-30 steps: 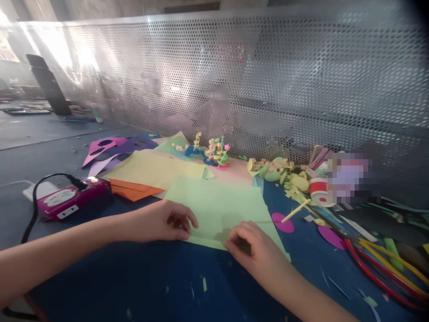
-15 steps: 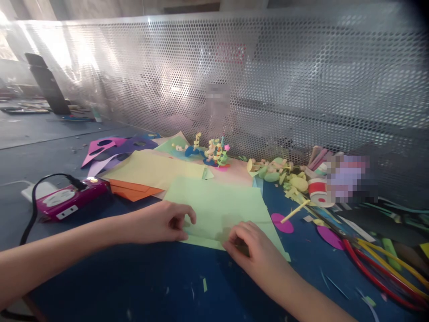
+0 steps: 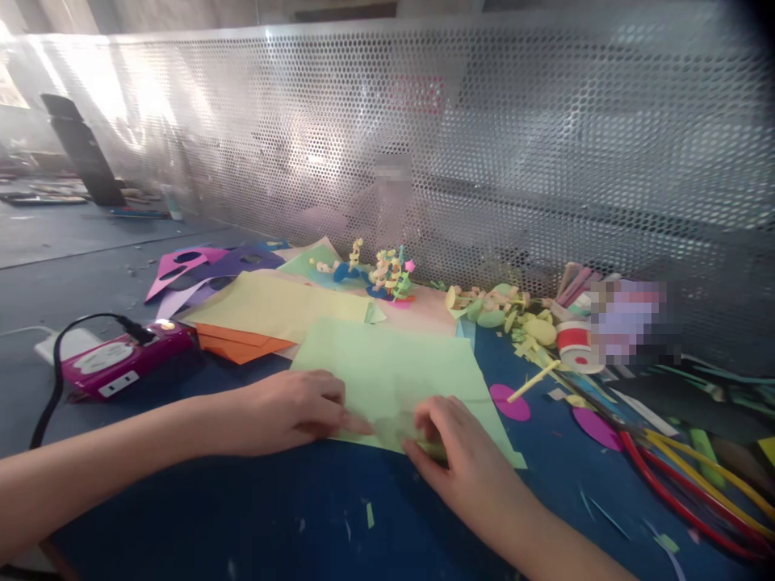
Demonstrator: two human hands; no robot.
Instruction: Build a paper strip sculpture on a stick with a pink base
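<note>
A pale green sheet of paper lies in front of me, its near edge under my fingers. My left hand rests at the near left edge of the sheet. Its index finger stretches along the paper and is smeared by motion; the other fingers are bent. On the right, my right hand has thumb and fingertips closing on the paper's near edge. A faint crease runs across the sheet towards its right side. The underside of the edge is hidden by my fingers.
Yellow paper and an orange sheet lie behind left, near a purple power strip. Small paper figures stand at the back. Red-handled scissors and a magenta disc lie right. A perforated metal screen rises behind.
My left hand has shifted slightly right, and its index finger has moved from a bent pose to reaching along the paper's near edge. My right hand has stayed almost in place.
</note>
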